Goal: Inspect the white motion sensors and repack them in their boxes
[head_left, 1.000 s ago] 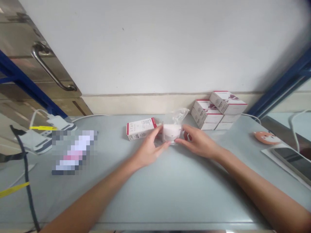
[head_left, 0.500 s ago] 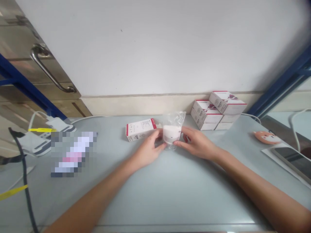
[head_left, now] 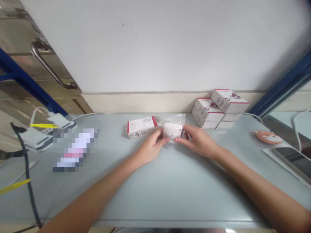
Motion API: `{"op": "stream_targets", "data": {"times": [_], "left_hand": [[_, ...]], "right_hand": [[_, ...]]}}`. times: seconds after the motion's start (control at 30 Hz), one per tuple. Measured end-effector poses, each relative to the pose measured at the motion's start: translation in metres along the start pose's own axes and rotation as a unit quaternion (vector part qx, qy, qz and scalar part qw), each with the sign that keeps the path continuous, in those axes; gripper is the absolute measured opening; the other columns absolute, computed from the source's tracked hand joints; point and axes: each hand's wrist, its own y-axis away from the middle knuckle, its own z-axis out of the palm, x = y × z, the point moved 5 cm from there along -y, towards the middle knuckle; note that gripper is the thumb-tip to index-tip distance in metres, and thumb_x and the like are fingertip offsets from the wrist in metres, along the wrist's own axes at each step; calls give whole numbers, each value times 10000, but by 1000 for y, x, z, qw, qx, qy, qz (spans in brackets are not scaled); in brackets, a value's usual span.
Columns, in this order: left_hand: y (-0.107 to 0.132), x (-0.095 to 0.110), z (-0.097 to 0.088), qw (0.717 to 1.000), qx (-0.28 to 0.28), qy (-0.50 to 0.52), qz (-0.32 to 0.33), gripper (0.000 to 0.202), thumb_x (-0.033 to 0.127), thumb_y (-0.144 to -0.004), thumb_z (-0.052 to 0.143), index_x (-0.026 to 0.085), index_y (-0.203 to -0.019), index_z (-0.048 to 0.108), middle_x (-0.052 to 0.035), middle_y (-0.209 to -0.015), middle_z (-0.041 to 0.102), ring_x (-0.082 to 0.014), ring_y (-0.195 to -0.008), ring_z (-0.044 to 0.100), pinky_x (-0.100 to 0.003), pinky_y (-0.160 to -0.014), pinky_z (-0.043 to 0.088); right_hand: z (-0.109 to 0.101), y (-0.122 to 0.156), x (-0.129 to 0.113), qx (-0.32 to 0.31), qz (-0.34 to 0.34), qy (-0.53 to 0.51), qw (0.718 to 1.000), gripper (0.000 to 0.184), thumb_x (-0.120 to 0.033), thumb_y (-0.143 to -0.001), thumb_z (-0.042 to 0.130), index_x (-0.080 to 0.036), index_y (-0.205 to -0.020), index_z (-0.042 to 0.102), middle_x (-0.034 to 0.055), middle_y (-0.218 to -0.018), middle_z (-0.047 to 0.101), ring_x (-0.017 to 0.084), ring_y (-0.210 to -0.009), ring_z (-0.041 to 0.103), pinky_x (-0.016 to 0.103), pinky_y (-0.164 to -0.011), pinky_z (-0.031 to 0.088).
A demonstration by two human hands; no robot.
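While the bare left hand (head_left: 152, 145) and bare right hand (head_left: 200, 140) together grasp a rounded white plastic device (head_left: 172, 132) inside a crinkled clear plastic bag (head_left: 178, 119), over a smooth grey-green tabletop (head_left: 170, 191), the work looks partway: device outside any carton, yet bagged; just beyond the left hand lies a white-and-red cardboard box (head_left: 141, 127), its right end seemingly open; farther right, matching crisp-edged boxes (head_left: 215, 116) stand stacked before a plain white wall (head_left: 170, 48).

Left grip (head_left: 151, 145) and right grip (head_left: 199, 141) hold a bagged white device (head_left: 172, 130) near a box (head_left: 141, 127).
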Motion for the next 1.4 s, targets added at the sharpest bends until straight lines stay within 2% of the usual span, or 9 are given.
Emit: {"op": "stream_targets", "data": {"times": [0.33,0.5,0.67,0.77,0.9,1.03,1.17,1.3,1.4], "left_hand": [[0,-8,-4,992,-6,-122,-14,454,516,-1043,567,302,-1441,608,-118,-1483,604,-326,-1426,532,-521,-1211,408],[5,-11,-3,986,-2,-166,-25,425,424,-1028,600,314,-1438,608,-122,-1421,591,-338,-1412,532,-551,-1223,389],[6,10,0,998,38,-47,26,567,406,-969,709,274,-1494,543,-128,-1513,583,-333,-1393,547,-516,-1206,410],[5,15,0,998,62,14,18,556,427,-971,710,251,-1474,552,-128,-1449,638,-305,-1277,626,-473,-1124,477],[4,14,1,998,58,-15,6,326,457,-984,686,251,-1236,692,-80,-1197,745,-269,-1096,679,-401,-982,527],[6,9,4,997,57,-42,-29,369,506,-923,752,273,-1204,701,-57,-1159,753,-256,-1006,683,-385,-893,529],[7,13,1,991,115,-61,-36,373,498,-854,827,249,-1114,728,-45,-1045,769,-237,-903,678,-373,-828,528],[5,22,-8,978,178,102,-28,475,469,-827,867,214,-1189,697,-89,-1162,782,-269,-1054,723,-373,-910,560],[4,23,-13,955,191,219,-54,488,494,-855,843,192,-1202,680,-116,-1176,784,-291,-1088,734,-360,-859,583]], "right_hand": [[1,1,2,0,-9,16,1000,592,-759,-906,642,-229,-1169,645,34,-879,696,193,-700,605,309,-639,413],[5,1,-1,-19,-24,-16,999,557,-722,-936,628,-240,-1215,645,47,-908,702,205,-737,606,308,-635,437],[5,1,-1,-41,-7,-29,999,527,-680,-938,659,-254,-1249,644,45,-936,720,208,-744,623,318,-653,460],[10,2,-1,-59,-22,-32,998,536,-617,-941,692,-280,-1349,604,68,-1087,756,233,-831,678,338,-706,499],[19,4,-1,-61,-46,-19,997,518,-520,-956,698,-289,-1402,571,100,-1281,733,286,-1015,716,380,-809,535],[21,4,-3,-63,-40,-33,997,437,-523,-988,649,-279,-1348,602,100,-1270,733,286,-1041,715,388,-836,541],[18,5,-8,-61,-63,-37,996,407,-497,-981,663,-250,-1302,612,108,-1242,730,280,-1014,696,382,-825,534],[16,3,-6,-62,-52,-47,996,277,-467,-1020,594,-241,-1168,653,85,-1101,743,244,-899,674,355,-763,512],[15,2,-6,-61,-61,-58,995,251,-401,-1056,501,-224,-994,668,69,-1010,741,228,-863,661,355,-779,496]]}}
